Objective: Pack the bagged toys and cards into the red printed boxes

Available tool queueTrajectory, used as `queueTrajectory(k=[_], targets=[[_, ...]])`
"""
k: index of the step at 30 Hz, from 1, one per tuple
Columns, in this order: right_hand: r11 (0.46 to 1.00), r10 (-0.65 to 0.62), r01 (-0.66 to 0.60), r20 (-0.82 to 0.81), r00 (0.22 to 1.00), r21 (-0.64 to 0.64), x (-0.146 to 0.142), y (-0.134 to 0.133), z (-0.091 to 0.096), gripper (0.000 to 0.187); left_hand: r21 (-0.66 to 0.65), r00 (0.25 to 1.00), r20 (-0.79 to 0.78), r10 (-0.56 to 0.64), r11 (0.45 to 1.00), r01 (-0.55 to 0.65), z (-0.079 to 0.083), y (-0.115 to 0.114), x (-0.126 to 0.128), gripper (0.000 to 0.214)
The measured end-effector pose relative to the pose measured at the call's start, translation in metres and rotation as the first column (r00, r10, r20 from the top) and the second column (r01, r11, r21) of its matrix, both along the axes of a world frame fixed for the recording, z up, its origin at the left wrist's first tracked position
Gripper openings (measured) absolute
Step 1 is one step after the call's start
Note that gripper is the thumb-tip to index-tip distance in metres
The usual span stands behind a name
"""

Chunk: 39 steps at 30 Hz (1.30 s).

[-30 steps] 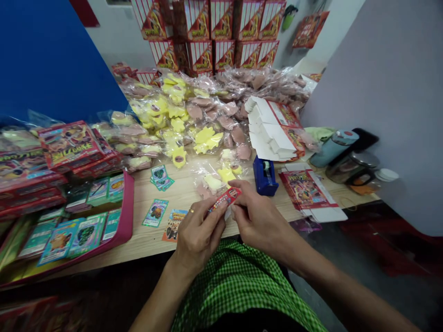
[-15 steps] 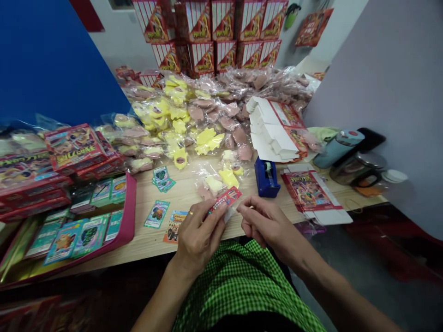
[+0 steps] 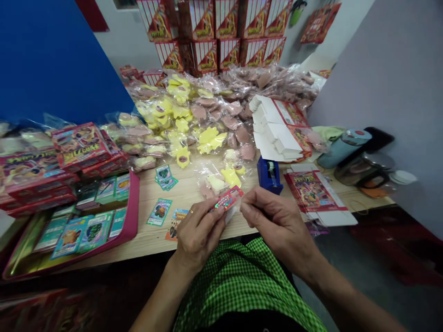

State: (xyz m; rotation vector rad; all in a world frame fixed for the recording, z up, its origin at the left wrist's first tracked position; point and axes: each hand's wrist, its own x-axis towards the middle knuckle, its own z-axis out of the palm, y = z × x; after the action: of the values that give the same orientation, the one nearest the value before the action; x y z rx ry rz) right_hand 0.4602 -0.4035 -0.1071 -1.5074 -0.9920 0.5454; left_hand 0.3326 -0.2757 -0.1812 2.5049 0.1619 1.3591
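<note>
My left hand (image 3: pixel 199 235) pinches a small red foil packet (image 3: pixel 227 201) between thumb and fingers, with a white paper strip (image 3: pixel 230 215) showing under it. My right hand (image 3: pixel 278 221) is close by, its fingers closed beside the packet's right end with nothing visible in them. Just beyond both hands lies a clear bag of yellow and pink soft shapes (image 3: pixel 221 180). Left of my left hand, a loose printed card (image 3: pixel 159 212) rests on the wooden table (image 3: pixel 148 240).
A blue tape dispenser (image 3: pixel 269 176) and a flat printed carton (image 3: pixel 313 191) stand right of my hands. A pink tray of cards (image 3: pixel 128 226) and red boxes (image 3: pixel 80 145) fill the left. Bagged shapes (image 3: pixel 221 106) heap the back, below stacked display boxes (image 3: pixel 207 32).
My right hand has come back to the packet's right end after moving away from it. My left hand keeps hold of the packet, and the view has shifted slightly.
</note>
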Motion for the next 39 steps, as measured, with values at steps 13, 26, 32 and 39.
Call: queueTrajectory(k=[13, 26, 32, 39], targets=[[0.992, 0.071, -0.081, -0.098, 0.993, -0.099, 0.005, 0.012, -0.030, 0.030, 0.013, 1.000, 0.002, 0.011, 1.000, -0.011, 0.002, -0.001, 0.001, 0.019], [0.990, -0.013, 0.003, -0.075, 0.997, -0.140, 0.000, 0.012, -0.047, 0.023, -0.037, 0.996, -0.089, -0.013, 0.999, 0.010, 0.009, 0.002, 0.001, 0.026], [0.996, -0.092, 0.091, -0.142, 0.986, -0.016, -0.010, 0.016, -0.058, 0.022, -0.305, 0.978, -0.144, -0.149, 0.947, 0.100, 0.030, 0.006, 0.012, 0.012], [0.992, -0.117, 0.124, -0.166, 0.979, 0.033, -0.012, 0.016, -0.060, 0.028, -0.071, 0.945, -0.275, -0.177, 0.984, 0.164, 0.035, 0.014, 0.010, 0.027]])
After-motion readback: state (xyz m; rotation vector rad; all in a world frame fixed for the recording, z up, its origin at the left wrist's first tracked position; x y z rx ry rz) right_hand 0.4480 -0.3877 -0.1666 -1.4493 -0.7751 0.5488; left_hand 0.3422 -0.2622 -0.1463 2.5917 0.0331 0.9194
